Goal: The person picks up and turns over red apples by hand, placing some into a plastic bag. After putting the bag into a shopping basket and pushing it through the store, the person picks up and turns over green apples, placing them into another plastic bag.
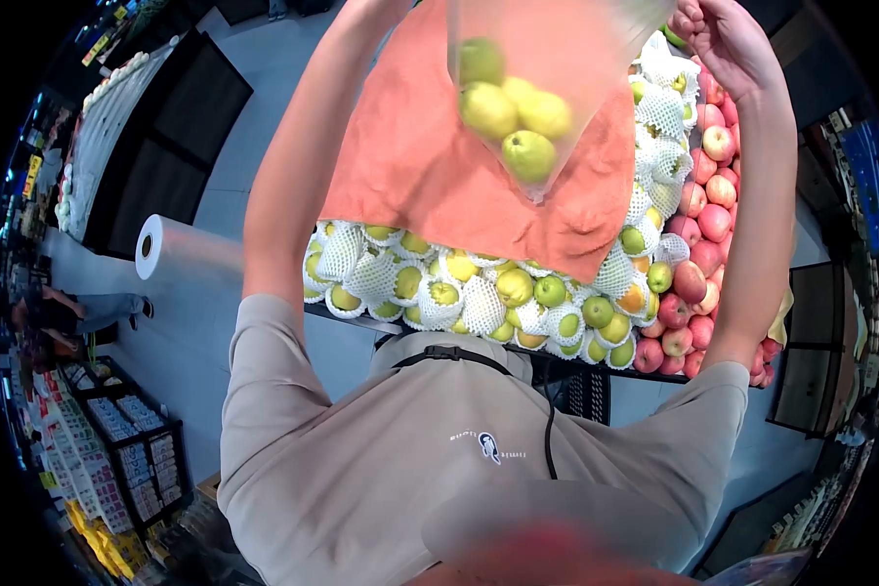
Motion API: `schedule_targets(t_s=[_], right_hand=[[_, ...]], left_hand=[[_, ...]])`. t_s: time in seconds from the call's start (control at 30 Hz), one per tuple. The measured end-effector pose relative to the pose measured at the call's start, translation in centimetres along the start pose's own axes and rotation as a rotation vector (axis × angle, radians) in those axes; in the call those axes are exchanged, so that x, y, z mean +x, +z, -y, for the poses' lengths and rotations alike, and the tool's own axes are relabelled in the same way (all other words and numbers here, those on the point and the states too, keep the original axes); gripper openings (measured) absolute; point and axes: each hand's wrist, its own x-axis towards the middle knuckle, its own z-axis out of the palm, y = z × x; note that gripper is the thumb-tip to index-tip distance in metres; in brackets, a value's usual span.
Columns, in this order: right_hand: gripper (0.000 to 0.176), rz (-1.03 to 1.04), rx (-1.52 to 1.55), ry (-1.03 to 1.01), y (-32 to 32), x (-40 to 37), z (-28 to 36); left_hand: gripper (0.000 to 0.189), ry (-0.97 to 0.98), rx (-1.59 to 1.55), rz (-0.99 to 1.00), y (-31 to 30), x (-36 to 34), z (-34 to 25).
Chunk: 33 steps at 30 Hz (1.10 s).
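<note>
A clear plastic bag (596, 59) hangs in front of me, with several round yellow-green fruits (529, 156) gathered in its lower corner. They look like pears or apples. At the top right, my right hand (725, 44) has its fingers curled closed at the bag's upper edge. My left forearm reaches up past the top of the frame, so that hand is out of sight. Beneath the bag, an orange cloth (391, 166) covers part of the fruit display. Similar yellow-green fruits in white foam nets (439, 298) lie along the cloth's near and right sides.
Red apples (698, 254) are heaped along the display's right side. A roll of clear bags (161, 246) stands out at the left. Farther left are a dark display stand (166, 146), shelves of packaged goods (132, 439) and a person (78, 313).
</note>
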Motion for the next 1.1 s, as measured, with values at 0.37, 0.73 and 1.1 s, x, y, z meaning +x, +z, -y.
schedule_targets(t_s=[0.37, 0.73, 1.1], right_hand=[[0.019, -0.038, -0.277, 0.02, 4.1, -3.8, -5.1], [0.025, 0.103, -0.61, 0.192, 6.4, -3.5, -9.2], [0.038, 0.011, -1.468, -0.305, 12.2, -4.0, -8.2]], left_hand=[[0.016, 0.046, -0.047, 0.068, -4.5, -2.7, 5.4], [0.014, -0.077, 0.02, 0.001, -8.1, -7.9, 9.8], [0.044, 0.356, 0.72, -0.181, -7.1, -13.2, 5.0]])
